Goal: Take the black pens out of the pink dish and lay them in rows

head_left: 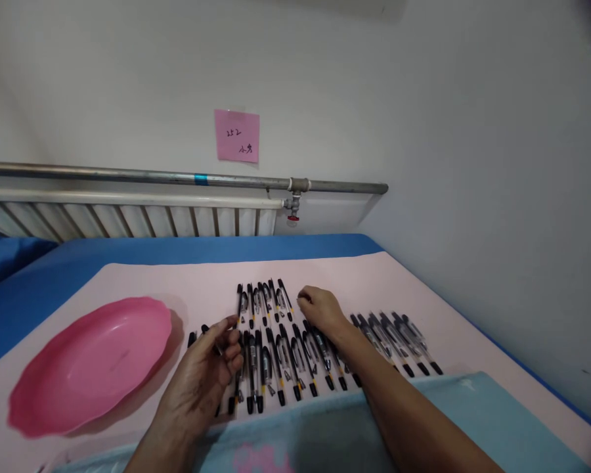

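My left hand (207, 368) is at the left end of the front row, palm turned inward and fingers curled. A slim black pen piece (218, 350) shows between its thumb and fingers. Just past the right end of the back row, my right hand (324, 310) has its fingers pinched together; what they hold, if anything, is hidden. Below both hands lies the front row of pen parts (282, 364), with black ends, clear barrels and small metal tips. A shorter back row of similar parts (264, 303) lies farther off. My right forearm covers some of the front row.
A pink scalloped bowl (91, 358) stands on the left of the pale pink cover (197, 276). More pen parts (396, 341) extend to the right. Light blue cloth (325, 427) lies along the near edge. Behind are a radiator (128, 220), a metal pipe (142, 176) and the wall.
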Tool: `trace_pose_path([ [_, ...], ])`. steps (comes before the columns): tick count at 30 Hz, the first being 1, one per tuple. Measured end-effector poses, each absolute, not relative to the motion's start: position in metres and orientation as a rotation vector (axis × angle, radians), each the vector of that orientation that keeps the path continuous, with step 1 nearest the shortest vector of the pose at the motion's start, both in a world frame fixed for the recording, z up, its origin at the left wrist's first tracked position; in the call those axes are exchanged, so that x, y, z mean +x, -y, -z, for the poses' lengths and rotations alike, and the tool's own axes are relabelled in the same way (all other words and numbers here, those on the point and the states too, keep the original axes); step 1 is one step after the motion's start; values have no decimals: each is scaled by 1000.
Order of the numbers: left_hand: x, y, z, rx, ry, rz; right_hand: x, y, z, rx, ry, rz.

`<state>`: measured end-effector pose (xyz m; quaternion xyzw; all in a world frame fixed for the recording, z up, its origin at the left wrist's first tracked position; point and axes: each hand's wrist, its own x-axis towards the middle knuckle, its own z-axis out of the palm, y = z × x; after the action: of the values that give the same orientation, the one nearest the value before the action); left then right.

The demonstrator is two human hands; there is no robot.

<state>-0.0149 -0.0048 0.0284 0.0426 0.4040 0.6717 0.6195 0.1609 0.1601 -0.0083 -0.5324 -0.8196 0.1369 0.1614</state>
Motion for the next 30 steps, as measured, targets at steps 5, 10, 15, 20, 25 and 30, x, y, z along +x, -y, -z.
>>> trace_pose_path([
  [5, -16, 4, -25, 130, -922, -1541, 153, -157, 12, -1457, 2426, -361],
  [10, -16, 3, -24, 79, -970, -1566, 155, -160, 16, -1426, 2439, -375],
  [15, -13, 0, -23, 18, -967, -1569, 155, -161, 17, -1382, 2453, -400],
  [20, -14, -1, -24, 53, -908, -1560, 154, -162, 19, -1330, 2447, -430],
  [25, -15, 1, -26, 95, -872, -1554, 152, -159, 12, -1278, 2287, -568],
  [30, -7, 1, -26, 133, -867, -1588, 137, -115, -28, -1133, 2146, -710],
])
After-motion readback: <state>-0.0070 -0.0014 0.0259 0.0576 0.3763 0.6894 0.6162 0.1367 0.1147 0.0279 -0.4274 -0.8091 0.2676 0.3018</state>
